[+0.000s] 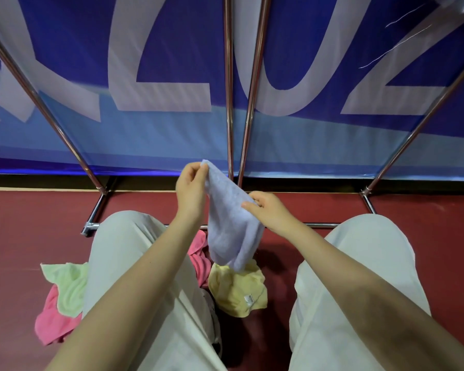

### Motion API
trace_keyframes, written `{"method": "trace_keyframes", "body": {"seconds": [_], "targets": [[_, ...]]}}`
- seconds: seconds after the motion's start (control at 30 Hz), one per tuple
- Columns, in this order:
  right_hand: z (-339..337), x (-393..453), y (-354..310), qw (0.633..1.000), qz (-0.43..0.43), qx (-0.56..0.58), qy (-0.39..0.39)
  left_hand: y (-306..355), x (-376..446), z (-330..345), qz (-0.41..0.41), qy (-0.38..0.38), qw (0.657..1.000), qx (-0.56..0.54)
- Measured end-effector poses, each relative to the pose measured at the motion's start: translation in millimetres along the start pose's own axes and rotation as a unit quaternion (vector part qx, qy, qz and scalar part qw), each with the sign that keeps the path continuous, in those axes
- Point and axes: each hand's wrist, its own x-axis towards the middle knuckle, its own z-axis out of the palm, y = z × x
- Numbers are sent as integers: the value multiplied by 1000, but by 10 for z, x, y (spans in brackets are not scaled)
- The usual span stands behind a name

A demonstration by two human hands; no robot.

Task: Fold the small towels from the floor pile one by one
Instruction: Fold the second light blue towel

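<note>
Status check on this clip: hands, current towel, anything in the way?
Left hand and right hand both pinching lavender towel, held up, unfolded. Yellow towel directly below on floor. Nothing obstructing.

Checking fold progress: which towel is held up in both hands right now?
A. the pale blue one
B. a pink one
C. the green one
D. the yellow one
A: the left hand and right hand both pinch the pale blue towel, which hangs above the yellow towel on the floor.
</note>
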Motion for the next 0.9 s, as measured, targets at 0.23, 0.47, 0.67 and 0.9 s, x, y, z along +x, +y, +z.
{"method": "trace_keyframes", "body": {"seconds": [0.23, 0.47, 0.67, 0.9], "targets": [[-70, -136, 356, 993, 46, -104, -40, 59, 156, -230, -1, 71, 997, -35], [-229, -260, 429, 989, 89, -107, -50, 124, 226, -441, -75, 151, 980, -103], [-373, -280, 201, 985, 94, 143, 14, 177, 275, -412, -229, 169, 934, -215], [-516, -223, -42, 950, 76, 297, 52, 73, 163, -164, -218, 134, 963, -91]]}}
